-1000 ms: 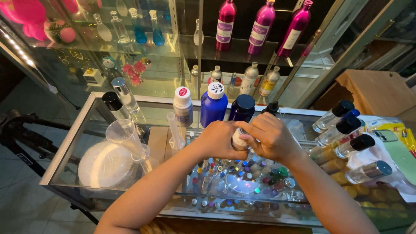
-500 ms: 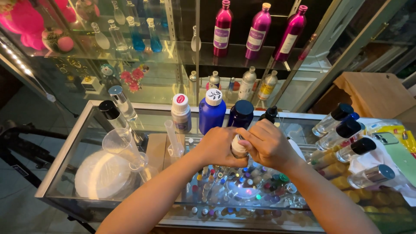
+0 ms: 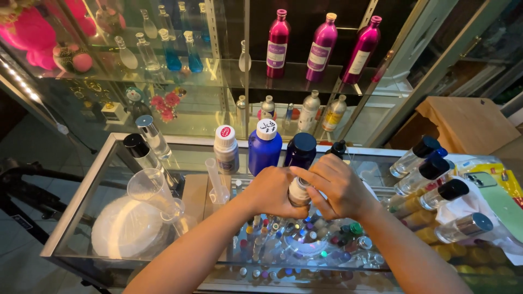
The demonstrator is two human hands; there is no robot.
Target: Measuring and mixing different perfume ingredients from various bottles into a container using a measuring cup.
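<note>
My left hand (image 3: 272, 191) wraps around a small pale bottle (image 3: 298, 191) held upright over the glass counter top (image 3: 185, 155). My right hand (image 3: 336, 185) covers the bottle's top, fingers curled over its cap. The bottle is mostly hidden between the two hands. Just behind them stand a white bottle with a red-marked cap (image 3: 226, 148), a blue bottle with a white cap (image 3: 264, 145) and a dark blue bottle (image 3: 300, 150). A clear measuring cylinder (image 3: 216, 180) stands left of my left hand.
A clear plastic cup (image 3: 151, 190) and two tall black-capped clear bottles (image 3: 144, 153) stand at the left. Several black-capped bottles (image 3: 433, 174) lie at the right beside a phone (image 3: 493, 193). Small coloured vials (image 3: 305, 239) fill the case below. Magenta bottles (image 3: 322, 41) stand on the back shelves.
Both hands stay on the small bottle; my right hand's fingers have shifted around its top. The view has drifted slightly, nothing else moved.
</note>
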